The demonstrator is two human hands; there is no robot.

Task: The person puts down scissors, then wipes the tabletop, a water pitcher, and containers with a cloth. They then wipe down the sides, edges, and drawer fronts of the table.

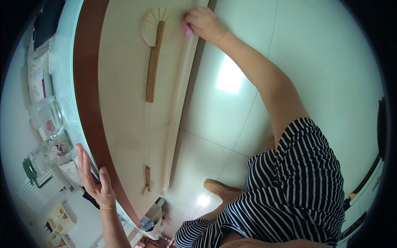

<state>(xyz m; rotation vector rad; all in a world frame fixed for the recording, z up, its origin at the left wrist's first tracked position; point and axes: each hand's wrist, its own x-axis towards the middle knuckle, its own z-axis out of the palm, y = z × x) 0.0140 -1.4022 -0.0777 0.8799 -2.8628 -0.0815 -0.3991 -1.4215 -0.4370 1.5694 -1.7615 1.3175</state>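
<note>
My right hand [205,25] is closed around a small pink cloth [188,29]. It presses against the lower ledge [186,62] of a cream cabinet front, next to the floor. Only a bit of the cloth shows between the fingers. My left hand [97,184] has its fingers stretched out and its thumb apart, at the edge of the glass-covered cabinet top [76,113]. It appears to hold nothing; whether it rests on the glass I cannot tell. Near my right hand, the cabinet front carries a long wooden handle [153,70] with a fan-shaped ornament [151,29].
A clear glass container [51,115] and a green-handled transparent vessel [37,165] stand on the cabinet top. A smaller wooden handle [147,177] sits farther along the front. Pale tiles [211,120] cover the floor, with a tan shoe [219,188] on them. Bags [153,221] lie beyond the cabinet's end.
</note>
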